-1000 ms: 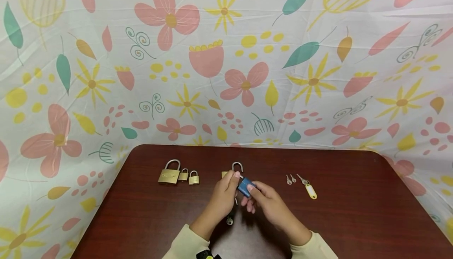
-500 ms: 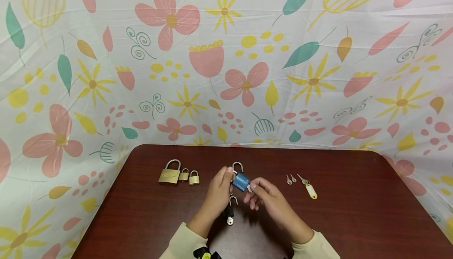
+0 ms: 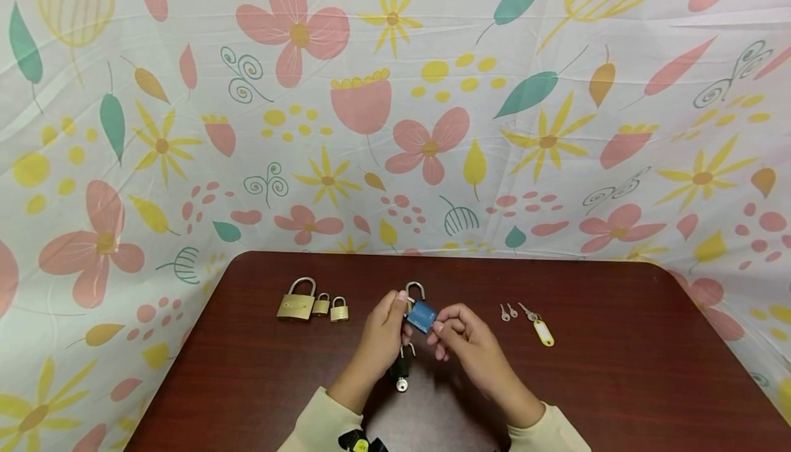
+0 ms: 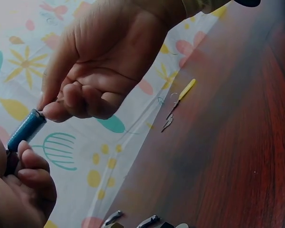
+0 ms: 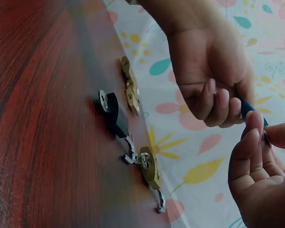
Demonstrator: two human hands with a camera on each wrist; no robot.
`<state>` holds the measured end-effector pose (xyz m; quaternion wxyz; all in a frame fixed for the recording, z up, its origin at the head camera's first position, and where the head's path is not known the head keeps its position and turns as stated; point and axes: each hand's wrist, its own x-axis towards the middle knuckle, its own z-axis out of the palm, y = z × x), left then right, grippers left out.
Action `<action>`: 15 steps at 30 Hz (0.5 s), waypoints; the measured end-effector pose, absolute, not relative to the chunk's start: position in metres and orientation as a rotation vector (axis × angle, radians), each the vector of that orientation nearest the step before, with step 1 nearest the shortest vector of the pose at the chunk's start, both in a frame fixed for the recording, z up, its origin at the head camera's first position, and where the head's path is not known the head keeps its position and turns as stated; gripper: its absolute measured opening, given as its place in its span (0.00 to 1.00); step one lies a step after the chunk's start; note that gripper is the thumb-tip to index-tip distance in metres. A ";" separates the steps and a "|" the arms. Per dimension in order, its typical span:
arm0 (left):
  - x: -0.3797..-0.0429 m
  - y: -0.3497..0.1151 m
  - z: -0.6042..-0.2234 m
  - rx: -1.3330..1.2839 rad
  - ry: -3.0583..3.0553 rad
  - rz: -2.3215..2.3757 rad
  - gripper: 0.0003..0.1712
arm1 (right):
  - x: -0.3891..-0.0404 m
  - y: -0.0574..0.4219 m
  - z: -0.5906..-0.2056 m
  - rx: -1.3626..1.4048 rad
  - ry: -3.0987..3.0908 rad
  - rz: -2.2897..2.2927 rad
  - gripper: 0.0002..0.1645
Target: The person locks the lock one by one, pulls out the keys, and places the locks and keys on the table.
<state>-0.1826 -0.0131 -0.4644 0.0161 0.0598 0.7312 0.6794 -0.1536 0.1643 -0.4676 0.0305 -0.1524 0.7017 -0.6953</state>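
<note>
A blue padlock (image 3: 421, 316) is held in the air over the middle of the table, tilted, its lower end toward the right. My left hand (image 3: 384, 326) grips it at the shackle end, and the fingers hide most of the shackle. At the keyhole end, my right hand (image 3: 474, 343) pinches a small key (image 5: 266, 138) between thumb and forefinger; the fingers cover nearly all of it. Below the hands lies a black padlock (image 3: 401, 367) with its shackle open and a key (image 3: 402, 385) in it. Behind my left hand, a brass padlock (image 5: 150, 168) has its shackle open and a key in it.
Three brass padlocks of differing size, the largest padlock (image 3: 296, 306) leftmost, stand at the back left. To the right lie two small keys (image 3: 509, 312) and a key (image 3: 527, 311) with a yellow tag (image 3: 543, 333). A flowered cloth (image 3: 395, 108) hangs behind the table (image 3: 618, 369).
My right hand has moved from the blue padlock's body to the key at its end, baring the body. My left hand shifted slightly left, and more of the black padlock shows.
</note>
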 end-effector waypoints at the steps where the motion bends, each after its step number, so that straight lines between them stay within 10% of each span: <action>1: -0.182 -0.013 -0.464 0.189 2.262 2.119 0.24 | -0.154 0.164 -0.468 -0.482 2.157 -2.151 0.12; 15: -0.185 -0.014 -0.466 0.236 2.156 2.192 0.26 | -0.154 0.165 -0.469 -0.521 2.146 -2.175 0.13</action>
